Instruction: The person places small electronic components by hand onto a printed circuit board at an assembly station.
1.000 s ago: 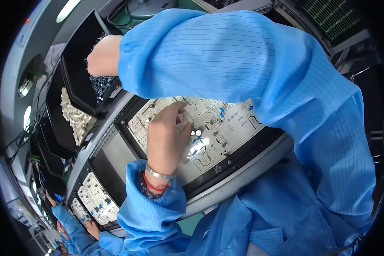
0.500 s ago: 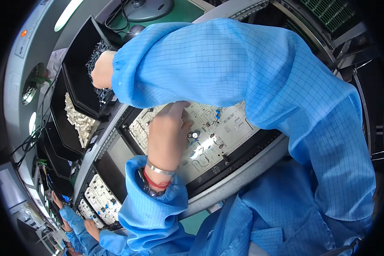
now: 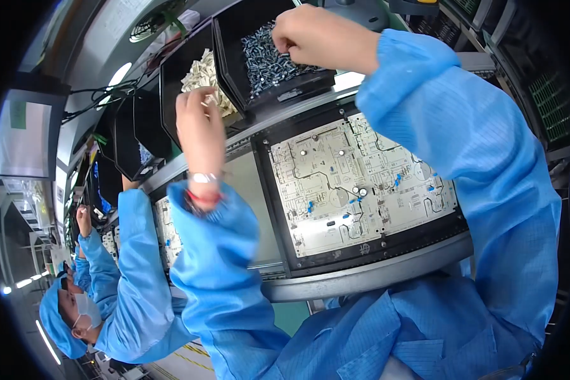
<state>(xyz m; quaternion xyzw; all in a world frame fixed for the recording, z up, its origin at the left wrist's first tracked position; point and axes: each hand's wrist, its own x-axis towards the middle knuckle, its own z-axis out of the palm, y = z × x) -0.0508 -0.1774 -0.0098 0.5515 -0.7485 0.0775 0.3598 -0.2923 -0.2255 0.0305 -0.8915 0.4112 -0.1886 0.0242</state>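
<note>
My left hand (image 3: 201,130) is over the front of a black bin of small white parts (image 3: 201,66), with its fingers bent and apart. Nothing shows in its grasp. At a black bin of small dark cylindrical components (image 3: 266,66), which look like capacitors, my right hand (image 3: 316,39) has its fingers curled together. Whatever lies between those fingertips is hidden. In front of me, white circuit boards (image 3: 316,225) sit in a black frame (image 3: 275,221). Blue parts and a few small cylinders stand on them. My right sleeve covers their far right corner.
A metal rail (image 3: 373,259) runs along the near side of the line. More black bins (image 3: 149,120) stand to the left. Further left, a co-worker in blue (image 3: 136,278) works beside another board (image 3: 166,228). A screen (image 3: 28,136) hangs at the far left.
My left hand has left the circuit board and moved up to the white parts' bin. My right hand remains at the dark components, its sleeve no longer crossing the boards' middle. The view has shifted left.
</note>
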